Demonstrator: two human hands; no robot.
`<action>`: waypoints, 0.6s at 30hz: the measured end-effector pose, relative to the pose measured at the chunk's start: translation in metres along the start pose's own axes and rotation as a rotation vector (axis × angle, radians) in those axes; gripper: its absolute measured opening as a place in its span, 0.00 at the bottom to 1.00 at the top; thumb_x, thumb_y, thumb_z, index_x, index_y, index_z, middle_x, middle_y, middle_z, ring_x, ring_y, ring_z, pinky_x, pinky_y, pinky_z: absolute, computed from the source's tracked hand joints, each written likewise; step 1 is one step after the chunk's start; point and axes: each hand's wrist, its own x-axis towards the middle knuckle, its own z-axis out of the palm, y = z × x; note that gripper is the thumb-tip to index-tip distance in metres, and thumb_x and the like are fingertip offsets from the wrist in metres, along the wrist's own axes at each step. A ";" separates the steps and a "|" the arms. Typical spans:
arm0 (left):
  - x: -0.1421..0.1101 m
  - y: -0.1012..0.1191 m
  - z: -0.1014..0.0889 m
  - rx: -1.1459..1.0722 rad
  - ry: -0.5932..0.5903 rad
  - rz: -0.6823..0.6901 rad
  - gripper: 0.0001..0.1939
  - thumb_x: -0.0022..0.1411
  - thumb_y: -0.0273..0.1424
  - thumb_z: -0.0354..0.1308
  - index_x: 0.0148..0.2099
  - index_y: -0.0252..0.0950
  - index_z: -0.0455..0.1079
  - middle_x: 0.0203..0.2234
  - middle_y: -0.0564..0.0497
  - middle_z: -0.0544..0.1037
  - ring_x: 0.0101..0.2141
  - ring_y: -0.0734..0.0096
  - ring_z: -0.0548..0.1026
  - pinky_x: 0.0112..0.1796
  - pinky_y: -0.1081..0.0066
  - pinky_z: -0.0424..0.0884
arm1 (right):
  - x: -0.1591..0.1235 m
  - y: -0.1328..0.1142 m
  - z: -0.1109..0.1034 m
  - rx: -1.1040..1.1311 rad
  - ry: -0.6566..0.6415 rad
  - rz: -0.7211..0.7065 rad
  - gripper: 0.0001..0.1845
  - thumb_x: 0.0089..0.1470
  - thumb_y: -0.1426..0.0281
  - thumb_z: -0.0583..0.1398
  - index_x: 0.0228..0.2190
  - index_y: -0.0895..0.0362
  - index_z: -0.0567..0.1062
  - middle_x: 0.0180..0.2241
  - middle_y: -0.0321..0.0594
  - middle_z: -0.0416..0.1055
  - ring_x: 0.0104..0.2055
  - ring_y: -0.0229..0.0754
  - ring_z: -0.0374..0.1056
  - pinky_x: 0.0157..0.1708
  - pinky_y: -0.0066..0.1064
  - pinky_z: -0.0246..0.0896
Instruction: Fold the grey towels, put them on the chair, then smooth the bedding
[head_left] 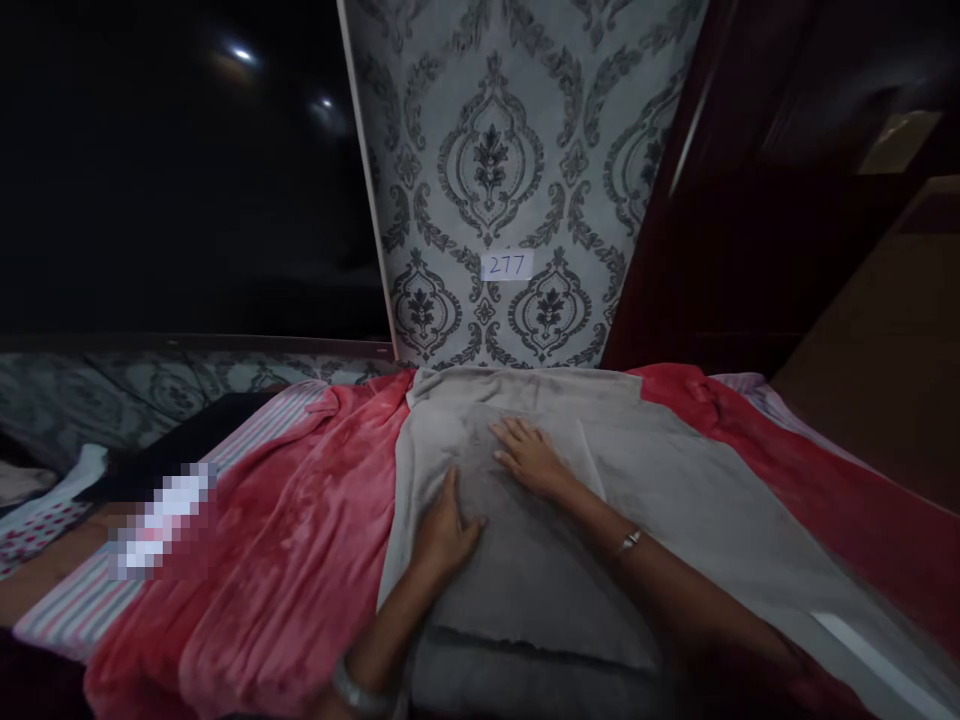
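A large light grey cloth (675,500) lies spread in front of me over a red plush blanket (300,510). On the middle of it sits a darker grey piece of fabric (547,590), with a dark line across its near part. My right hand (531,458) rests palm down on the grey fabric toward the far end, its fingers spread. Lower and to the left, my left hand (446,530) touches the fabric near its left side, index finger stretched forward and thumb apart. Neither hand grips anything.
Striped fabric (255,450) shows under the blanket. A large black screen (187,200) stands at the left. Patterned wallpaper (487,130) bears a paper label (507,264) reading 277. Dark red wooden panelling (750,200) and a brown box-like shape (885,340) are at the right.
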 end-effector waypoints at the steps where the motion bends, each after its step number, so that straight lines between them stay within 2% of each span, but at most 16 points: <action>1: -0.009 -0.006 0.002 -0.049 0.011 0.024 0.46 0.57 0.30 0.59 0.72 0.29 0.42 0.64 0.36 0.65 0.62 0.55 0.65 0.59 0.59 0.63 | 0.013 -0.004 0.002 0.012 -0.012 -0.032 0.32 0.69 0.56 0.45 0.69 0.49 0.50 0.72 0.43 0.39 0.73 0.53 0.35 0.67 0.53 0.37; 4: -0.027 -0.016 0.004 -0.118 0.017 0.022 0.42 0.57 0.29 0.55 0.72 0.30 0.45 0.65 0.37 0.63 0.63 0.56 0.64 0.61 0.57 0.61 | 0.041 -0.013 0.014 0.011 -0.085 -0.099 0.32 0.68 0.54 0.45 0.69 0.47 0.51 0.72 0.42 0.40 0.72 0.54 0.37 0.66 0.55 0.39; 7: -0.035 -0.014 0.003 -0.093 -0.055 -0.024 0.38 0.58 0.29 0.54 0.70 0.34 0.52 0.62 0.39 0.68 0.59 0.55 0.69 0.60 0.56 0.64 | 0.049 -0.012 0.033 -0.041 -0.129 -0.096 0.32 0.67 0.54 0.44 0.69 0.46 0.53 0.71 0.42 0.42 0.71 0.56 0.41 0.64 0.58 0.43; 11: -0.041 -0.010 0.001 0.008 -0.135 -0.047 0.38 0.59 0.31 0.55 0.71 0.41 0.54 0.52 0.41 0.77 0.49 0.51 0.76 0.52 0.54 0.71 | 0.055 0.009 0.063 -0.094 -0.067 -0.115 0.33 0.65 0.52 0.43 0.68 0.43 0.53 0.70 0.40 0.46 0.70 0.57 0.45 0.62 0.60 0.49; 15: -0.046 -0.014 0.001 0.043 -0.126 -0.015 0.37 0.59 0.36 0.56 0.70 0.45 0.55 0.48 0.43 0.79 0.45 0.51 0.78 0.48 0.55 0.74 | 0.063 0.028 0.089 -0.095 0.015 -0.165 0.35 0.63 0.49 0.42 0.68 0.42 0.54 0.70 0.39 0.48 0.70 0.58 0.47 0.61 0.61 0.51; 18: -0.048 -0.018 0.003 0.058 -0.124 0.036 0.38 0.57 0.38 0.58 0.69 0.46 0.56 0.46 0.46 0.80 0.42 0.55 0.78 0.44 0.59 0.75 | 0.065 0.032 0.100 -0.087 0.038 -0.163 0.35 0.62 0.51 0.43 0.68 0.44 0.55 0.70 0.42 0.48 0.70 0.59 0.45 0.61 0.61 0.51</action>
